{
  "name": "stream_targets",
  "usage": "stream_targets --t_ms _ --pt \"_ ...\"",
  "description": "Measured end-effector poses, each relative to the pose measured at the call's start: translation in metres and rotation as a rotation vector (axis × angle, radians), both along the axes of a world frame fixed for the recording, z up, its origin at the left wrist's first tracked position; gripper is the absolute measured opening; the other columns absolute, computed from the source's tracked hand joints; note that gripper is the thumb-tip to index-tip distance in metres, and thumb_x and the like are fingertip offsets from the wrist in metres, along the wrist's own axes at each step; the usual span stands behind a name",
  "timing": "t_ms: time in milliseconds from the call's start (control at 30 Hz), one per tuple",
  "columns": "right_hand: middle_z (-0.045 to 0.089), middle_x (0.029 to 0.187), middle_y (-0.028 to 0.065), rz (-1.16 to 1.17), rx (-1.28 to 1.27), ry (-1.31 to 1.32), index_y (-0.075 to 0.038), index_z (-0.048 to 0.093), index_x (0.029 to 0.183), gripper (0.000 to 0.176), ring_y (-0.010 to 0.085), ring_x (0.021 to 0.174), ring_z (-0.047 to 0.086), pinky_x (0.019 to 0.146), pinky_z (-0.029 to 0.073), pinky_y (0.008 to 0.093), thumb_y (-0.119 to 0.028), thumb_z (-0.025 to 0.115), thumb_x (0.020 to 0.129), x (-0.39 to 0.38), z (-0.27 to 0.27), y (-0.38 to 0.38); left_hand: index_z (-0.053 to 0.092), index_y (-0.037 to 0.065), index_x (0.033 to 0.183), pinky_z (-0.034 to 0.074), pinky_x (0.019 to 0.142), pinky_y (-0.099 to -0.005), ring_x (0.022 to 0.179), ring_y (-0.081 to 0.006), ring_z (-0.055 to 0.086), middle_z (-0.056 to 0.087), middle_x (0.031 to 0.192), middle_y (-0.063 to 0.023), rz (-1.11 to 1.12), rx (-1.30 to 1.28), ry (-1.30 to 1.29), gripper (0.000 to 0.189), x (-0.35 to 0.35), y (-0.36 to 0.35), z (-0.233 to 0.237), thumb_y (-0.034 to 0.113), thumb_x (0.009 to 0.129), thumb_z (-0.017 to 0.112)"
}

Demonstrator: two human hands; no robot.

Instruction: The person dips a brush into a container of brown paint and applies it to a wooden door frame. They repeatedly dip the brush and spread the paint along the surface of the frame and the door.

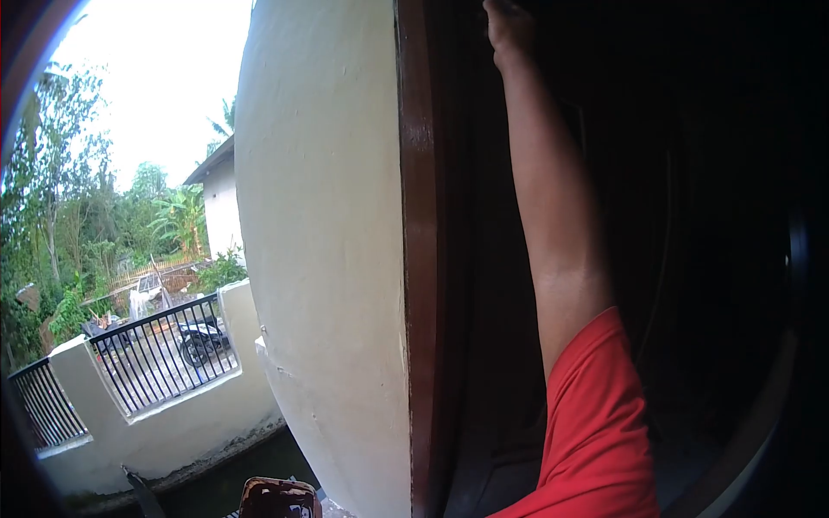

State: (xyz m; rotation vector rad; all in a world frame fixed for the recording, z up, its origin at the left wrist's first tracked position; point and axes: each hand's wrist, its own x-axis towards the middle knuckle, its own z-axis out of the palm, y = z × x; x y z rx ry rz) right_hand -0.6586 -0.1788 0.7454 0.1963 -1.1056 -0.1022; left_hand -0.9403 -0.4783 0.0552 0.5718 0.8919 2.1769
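Observation:
My right arm, in a red sleeve, stretches upward in front of a dark doorway. At the top edge of the head view is my right hand (509, 30), partly cut off and in deep shade. Its fingers do not show clearly, and I cannot make out whether it touches or holds anything. The closest thing to it is the brown door frame (420, 198), a little to its left. My left hand is out of view.
A cream wall (324, 216) adjoins the frame. At the bottom stands a reddish-brown container (276, 485), partly cut off. Beyond a low wall with black railings (164, 354) are a parked motorcycle (200, 338), trees and a house (221, 207). Right of the arm lies darkness.

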Motion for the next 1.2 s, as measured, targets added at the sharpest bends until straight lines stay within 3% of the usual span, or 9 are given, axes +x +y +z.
stream_targets --t_ms 67,100,167,367,600,700,767,867,1200 --pt "0.068 0.094 0.0089 -0.265 0.09 0.065 0.0 0.066 0.102 0.026 0.016 0.081 0.062 0.074 0.049 0.0301 -0.016 0.064 0.081 0.002 0.013 0.008 0.037 0.008 0.135 0.041 0.098 -0.0407 0.119 -0.0271 0.048 0.046 0.133 -0.0116 0.011 -0.004 -0.007 0.06 -0.001 -0.002 0.001 0.043 0.087 0.046" --pt "0.068 0.094 0.0089 -0.262 0.093 0.063 0.0 0.066 0.102 0.026 0.016 0.081 0.062 0.074 0.049 0.0301 -0.016 0.064 0.081 0.0 0.018 0.014 0.037 0.008 0.135 0.041 0.098 -0.0408 0.119 -0.0271 0.048 0.046 0.133 -0.0117 0.018 -0.003 -0.011 0.06 -0.001 -0.003 0.001 0.043 0.087 0.046" --pt "0.068 0.097 0.0111 0.017 -0.049 0.003 0.0 0.066 0.103 0.027 0.0203 0.087 0.063 0.079 0.048 0.0322 -0.017 0.062 0.082 -0.005 0.018 0.013 0.037 0.008 0.135 0.041 0.098 -0.0408 0.119 -0.0272 0.048 0.046 0.133 -0.0118 0.033 -0.002 -0.02 0.06 -0.001 -0.005 0.002 0.042 0.087 0.046" --pt "0.066 0.104 0.0138 0.049 -0.023 0.017 0.0 0.066 0.103 0.029 0.0218 0.098 0.061 0.085 0.046 0.0334 -0.019 0.059 0.083 -0.011 0.018 0.014 0.037 0.008 0.136 0.041 0.098 -0.0408 0.119 -0.0272 0.048 0.046 0.133 -0.012 0.065 0.0 -0.036 0.059 -0.001 -0.011 0.003 0.042 0.088 0.046" --pt "0.066 0.103 0.0124 0.001 -0.134 0.087 -0.001 0.066 0.103 0.028 0.0203 0.096 0.061 0.083 0.047 0.0326 -0.019 0.06 0.083 -0.014 0.01 0.004 0.036 0.008 0.136 0.041 0.098 -0.0408 0.119 -0.0273 0.048 0.045 0.134 -0.0123 0.096 0.006 -0.046 0.058 -0.001 -0.015 0.005 0.041 0.088 0.046" --pt "0.067 0.091 0.0093 0.119 -0.049 0.046 -0.002 0.067 0.101 0.026 0.0164 0.081 0.062 0.07 0.049 0.0288 -0.019 0.062 0.082 -0.015 0.021 0.012 0.036 0.008 0.136 0.041 0.098 -0.0409 0.119 -0.0274 0.048 0.045 0.134 -0.0124 0.103 0.006 -0.047 0.058 -0.002 -0.018 0.004 0.04 0.088 0.046" --pt "0.065 0.078 0.0054 0.13 -0.047 -0.058 -0.003 0.067 0.098 0.024 0.0111 0.062 0.058 0.053 0.046 0.0244 -0.02 0.064 0.082 -0.017 0.019 -0.005 0.036 0.008 0.136 0.041 0.098 -0.0409 0.119 -0.0274 0.048 0.045 0.134 -0.0125 0.106 0.007 -0.052 0.058 0.0 -0.02 0.003 0.04 0.089 0.046" --pt "0.063 0.071 0.0035 0.117 -0.053 -0.081 -0.003 0.067 0.095 0.023 0.0081 0.053 0.053 0.043 0.04 0.0226 -0.021 0.064 0.082 -0.021 0.019 -0.031 0.036 0.008 0.136 0.041 0.098 -0.0409 0.119 -0.0274 0.048 0.045 0.134 -0.0126 0.11 0.007 -0.061 0.058 0.002 -0.022 0.001 0.04 0.089 0.046" --pt "0.062 0.071 0.0023 0.157 0.067 -0.179 -0.002 0.066 0.096 0.024 0.0081 0.053 0.055 0.041 0.038 0.0216 -0.022 0.063 0.083 -0.013 0.0 -0.081 0.035 0.008 0.136 0.041 0.098 -0.0409 0.119 -0.0275 0.047 0.044 0.134 -0.013 0.102 -0.002 -0.08 0.057 0.01 -0.03 -0.002 0.038 0.09 0.045"
